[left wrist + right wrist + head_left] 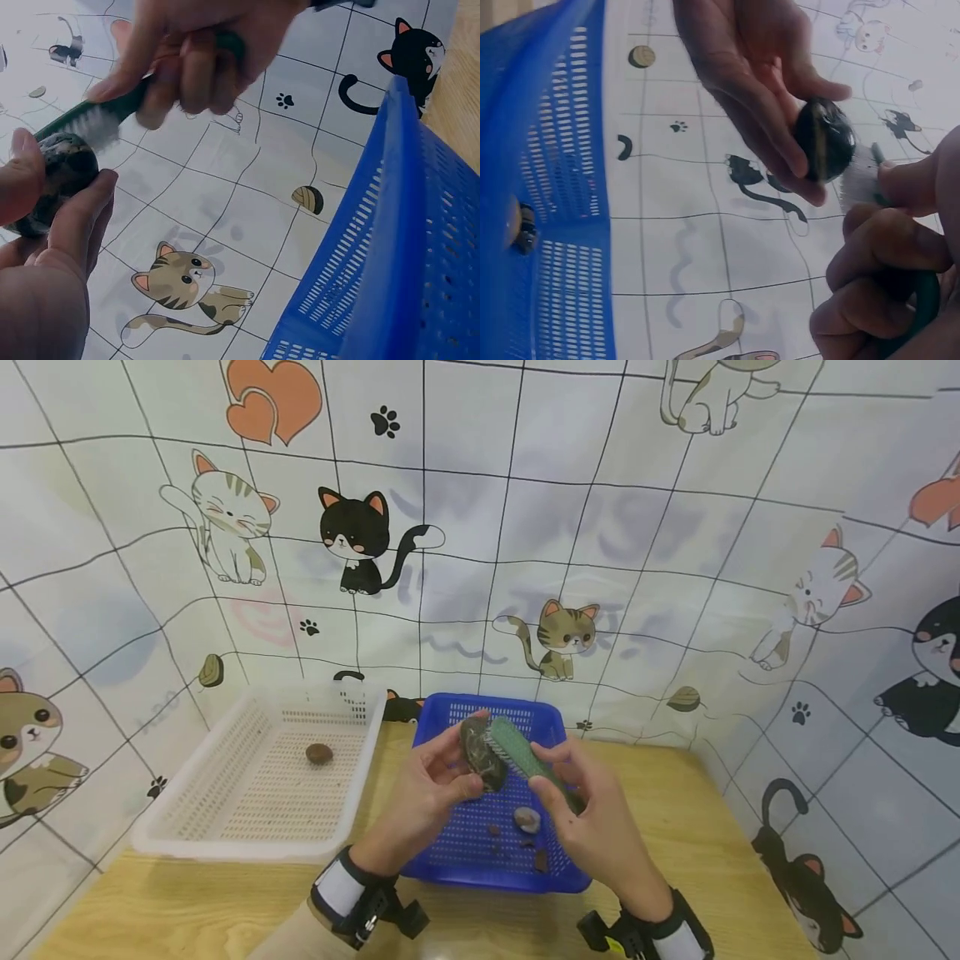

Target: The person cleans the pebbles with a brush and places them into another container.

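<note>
A dark, marbled stone point(482, 756) is held up over the blue basket point(495, 882) between the thumb and fingers of my left hand point(429, 793). My right hand point(592, 810) grips a green brush point(522, 750) by its handle. The brush's pale bristles point(97, 129) touch the stone's side, as the left wrist view shows. In the right wrist view the stone point(823, 141) looks dark and glossy, with a tan band. Below the hands, a smaller grey stone point(527, 819) and several brown fragments point(541, 860) lie on the basket's floor.
On the left stands a white perforated basket point(247, 852) with one brown stone point(318, 754) in it. Both baskets rest on a wooden table point(660, 827). A cat-patterned sheet point(465, 527) rises behind and on both sides of the table.
</note>
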A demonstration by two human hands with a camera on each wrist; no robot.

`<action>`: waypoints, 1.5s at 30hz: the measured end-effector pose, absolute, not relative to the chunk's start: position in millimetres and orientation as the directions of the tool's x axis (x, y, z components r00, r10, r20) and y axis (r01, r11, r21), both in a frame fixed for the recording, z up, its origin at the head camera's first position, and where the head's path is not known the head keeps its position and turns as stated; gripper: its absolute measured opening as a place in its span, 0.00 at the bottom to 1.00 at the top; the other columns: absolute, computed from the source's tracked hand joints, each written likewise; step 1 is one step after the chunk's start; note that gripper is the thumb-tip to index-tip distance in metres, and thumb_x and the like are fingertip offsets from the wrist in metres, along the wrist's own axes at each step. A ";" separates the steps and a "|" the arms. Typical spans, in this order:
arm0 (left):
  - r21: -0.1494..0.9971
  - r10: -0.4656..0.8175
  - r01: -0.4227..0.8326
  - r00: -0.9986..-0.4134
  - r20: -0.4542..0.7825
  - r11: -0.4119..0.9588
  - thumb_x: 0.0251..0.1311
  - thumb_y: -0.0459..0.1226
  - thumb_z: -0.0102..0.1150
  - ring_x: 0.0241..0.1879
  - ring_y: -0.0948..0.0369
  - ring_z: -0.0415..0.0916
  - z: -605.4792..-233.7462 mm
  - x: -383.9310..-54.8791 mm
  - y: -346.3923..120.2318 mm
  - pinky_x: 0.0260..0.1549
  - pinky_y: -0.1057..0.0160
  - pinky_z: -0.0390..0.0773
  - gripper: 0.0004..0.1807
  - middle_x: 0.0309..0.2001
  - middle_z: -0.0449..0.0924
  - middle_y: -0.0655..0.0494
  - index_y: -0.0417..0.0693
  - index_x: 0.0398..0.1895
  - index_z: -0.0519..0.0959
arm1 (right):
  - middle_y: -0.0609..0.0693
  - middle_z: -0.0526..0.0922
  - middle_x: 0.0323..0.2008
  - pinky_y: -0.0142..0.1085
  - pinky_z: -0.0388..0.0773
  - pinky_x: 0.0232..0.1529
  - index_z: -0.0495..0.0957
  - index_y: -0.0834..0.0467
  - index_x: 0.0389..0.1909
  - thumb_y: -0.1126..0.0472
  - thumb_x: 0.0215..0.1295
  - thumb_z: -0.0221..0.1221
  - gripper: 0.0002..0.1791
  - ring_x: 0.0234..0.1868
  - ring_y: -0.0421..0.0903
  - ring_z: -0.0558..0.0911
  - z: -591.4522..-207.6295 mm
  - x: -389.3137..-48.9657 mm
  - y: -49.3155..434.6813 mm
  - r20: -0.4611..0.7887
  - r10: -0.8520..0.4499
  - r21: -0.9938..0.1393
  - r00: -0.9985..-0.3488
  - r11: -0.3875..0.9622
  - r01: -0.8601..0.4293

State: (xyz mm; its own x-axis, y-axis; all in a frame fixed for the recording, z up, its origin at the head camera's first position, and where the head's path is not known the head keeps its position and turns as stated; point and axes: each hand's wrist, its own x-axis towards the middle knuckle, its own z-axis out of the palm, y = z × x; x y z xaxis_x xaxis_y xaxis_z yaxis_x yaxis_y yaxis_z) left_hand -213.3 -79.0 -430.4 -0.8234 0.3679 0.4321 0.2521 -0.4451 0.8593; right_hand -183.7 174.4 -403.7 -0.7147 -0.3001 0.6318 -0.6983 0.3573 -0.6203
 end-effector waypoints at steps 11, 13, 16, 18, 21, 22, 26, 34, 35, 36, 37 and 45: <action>0.865 0.320 0.221 -0.864 0.387 -0.451 0.77 0.32 0.75 0.73 0.57 0.89 -426.6 -212.4 -77.6 0.59 0.66 0.92 0.43 0.79 0.85 0.49 0.52 0.92 0.68 | 0.62 0.97 0.43 0.16 0.75 0.21 0.80 0.64 0.61 0.76 0.74 0.72 0.20 0.25 0.23 0.75 -418.2 -166.8 147.5 0.799 -0.304 -0.392 -0.520 0.393 -0.832; 0.872 0.332 0.216 -0.863 0.381 -0.439 0.77 0.28 0.73 0.74 0.58 0.88 -428.0 -211.7 -76.3 0.63 0.65 0.93 0.44 0.79 0.86 0.49 0.50 0.92 0.68 | 0.57 0.96 0.38 0.16 0.67 0.18 0.81 0.64 0.60 0.73 0.75 0.73 0.18 0.21 0.22 0.67 -412.6 -169.9 143.6 0.804 -0.308 -0.356 -0.509 0.437 -0.826; 0.872 0.338 0.221 -0.858 0.387 -0.437 0.75 0.28 0.75 0.69 0.60 0.91 -430.7 -211.5 -75.7 0.65 0.64 0.93 0.45 0.74 0.89 0.52 0.43 0.92 0.67 | 0.60 0.98 0.49 0.19 0.67 0.18 0.81 0.62 0.60 0.71 0.79 0.71 0.15 0.23 0.24 0.71 -401.9 -176.3 144.9 0.772 -0.303 -0.400 -0.559 0.454 -0.797; 0.864 0.345 0.221 -0.850 0.399 -0.453 0.75 0.32 0.78 0.66 0.61 0.92 -431.9 -211.9 -75.9 0.65 0.63 0.93 0.46 0.72 0.91 0.54 0.40 0.92 0.66 | 0.62 0.97 0.56 0.24 0.71 0.18 0.80 0.61 0.60 0.71 0.82 0.69 0.13 0.26 0.28 0.77 -396.0 -180.2 150.1 0.717 -0.298 -0.493 -0.630 0.422 -0.761; 0.847 0.366 0.220 -0.828 0.424 -0.484 0.73 0.40 0.82 0.64 0.61 0.92 -432.4 -212.7 -76.4 0.62 0.65 0.93 0.50 0.71 0.91 0.58 0.40 0.92 0.66 | 0.67 0.90 0.70 0.29 0.78 0.23 0.80 0.59 0.60 0.69 0.86 0.65 0.10 0.36 0.34 0.88 -393.9 -181.9 160.6 0.618 -0.281 -0.636 -0.734 0.370 -0.677; 0.839 0.373 0.219 -0.819 0.435 -0.498 0.72 0.41 0.83 0.65 0.61 0.91 -432.2 -213.0 -76.7 0.61 0.66 0.93 0.51 0.72 0.91 0.58 0.41 0.92 0.66 | 0.68 0.89 0.71 0.30 0.80 0.25 0.79 0.59 0.60 0.69 0.86 0.64 0.09 0.41 0.35 0.91 -394.9 -181.4 163.6 0.594 -0.276 -0.667 -0.756 0.356 -0.654; 0.823 0.378 0.222 -0.805 0.457 -0.522 0.70 0.44 0.83 0.66 0.61 0.90 -430.0 -213.8 -78.1 0.56 0.69 0.92 0.53 0.74 0.89 0.57 0.44 0.93 0.65 | 0.72 0.85 0.73 0.32 0.86 0.34 0.79 0.61 0.58 0.70 0.87 0.63 0.07 0.56 0.38 0.94 -404.9 -175.9 169.9 0.562 -0.263 -0.722 -0.784 0.306 -0.621; 0.823 0.347 0.242 -0.819 0.457 -0.513 0.73 0.39 0.80 0.77 0.57 0.86 -425.6 -212.9 -81.7 0.64 0.66 0.91 0.50 0.81 0.84 0.52 0.48 0.93 0.65 | 0.76 0.92 0.59 0.34 0.94 0.28 0.77 0.65 0.57 0.76 0.83 0.63 0.10 0.41 0.35 0.94 -420.6 -163.7 159.5 0.655 -0.270 -0.667 -0.705 0.231 -0.708; 0.825 0.342 0.248 -0.821 0.457 -0.507 0.73 0.39 0.80 0.76 0.57 0.86 -425.4 -212.4 -82.0 0.62 0.66 0.92 0.50 0.81 0.83 0.51 0.48 0.93 0.65 | 0.75 0.92 0.58 0.34 0.94 0.28 0.77 0.66 0.58 0.77 0.82 0.64 0.11 0.37 0.35 0.93 -421.3 -162.6 157.3 0.667 -0.271 -0.653 -0.694 0.235 -0.720; 0.827 0.337 0.250 -0.825 0.454 -0.504 0.73 0.40 0.80 0.76 0.57 0.86 -425.1 -211.7 -82.1 0.61 0.67 0.92 0.50 0.81 0.83 0.50 0.49 0.93 0.65 | 0.75 0.93 0.56 0.34 0.93 0.26 0.77 0.66 0.58 0.78 0.81 0.64 0.12 0.33 0.35 0.91 -422.0 -161.7 155.2 0.681 -0.271 -0.637 -0.681 0.241 -0.733; 0.828 0.334 0.251 -0.827 0.453 -0.501 0.74 0.40 0.79 0.76 0.57 0.86 -424.9 -211.3 -82.2 0.61 0.66 0.92 0.49 0.81 0.83 0.49 0.49 0.93 0.65 | 0.74 0.93 0.56 0.33 0.94 0.28 0.77 0.66 0.58 0.78 0.80 0.65 0.13 0.34 0.36 0.91 -422.3 -160.8 153.0 0.699 -0.270 -0.609 -0.662 0.261 -0.749; 0.866 0.333 0.257 -0.846 0.416 -0.430 0.75 0.25 0.72 0.74 0.59 0.88 -425.2 -212.6 -79.9 0.62 0.66 0.93 0.46 0.81 0.83 0.45 0.48 0.93 0.66 | 0.62 0.98 0.49 0.15 0.72 0.20 0.81 0.63 0.62 0.74 0.75 0.71 0.19 0.23 0.21 0.74 -411.0 -159.9 136.8 0.785 -0.281 -0.389 -0.552 0.470 -0.793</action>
State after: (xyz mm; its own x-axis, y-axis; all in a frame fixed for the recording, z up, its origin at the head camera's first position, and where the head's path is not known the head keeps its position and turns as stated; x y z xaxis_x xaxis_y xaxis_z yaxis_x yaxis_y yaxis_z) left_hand -212.6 -79.9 -425.2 -0.8463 0.3327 0.4161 0.2566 -0.4299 0.8657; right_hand -159.9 136.8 -411.0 -0.5519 -0.2809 0.7852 -0.7925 0.4696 -0.3891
